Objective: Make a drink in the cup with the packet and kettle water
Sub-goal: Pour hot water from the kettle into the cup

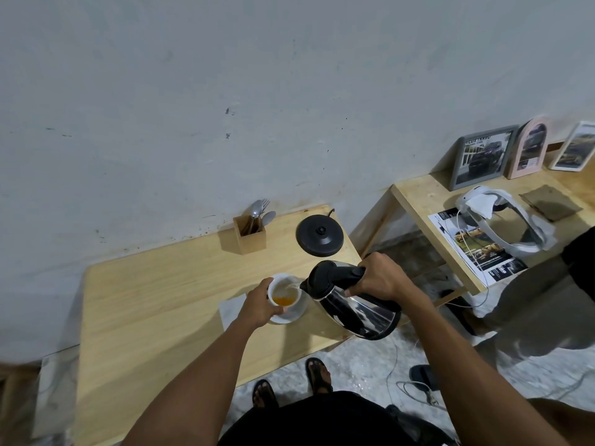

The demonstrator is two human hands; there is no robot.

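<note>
A white cup (287,292) stands on a white saucer (291,317) on the wooden table (161,300). Orange powder and liquid show in its bottom. My left hand (259,305) grips the cup's left side. My right hand (378,280) is closed on the black handle of a steel kettle (354,304), which is tilted to the left. Its spout sits at the cup's rim and a thin stream of water runs into the cup. The packet is not clearly visible; a pale flat piece (230,310) lies under my left wrist.
The kettle's black base (319,235) sits at the table's back right. A wooden holder with spoons and a fork (250,231) stands by the wall. A second table (418,197) to the right carries picture frames, a white headset and a brochure. Cables lie on the floor.
</note>
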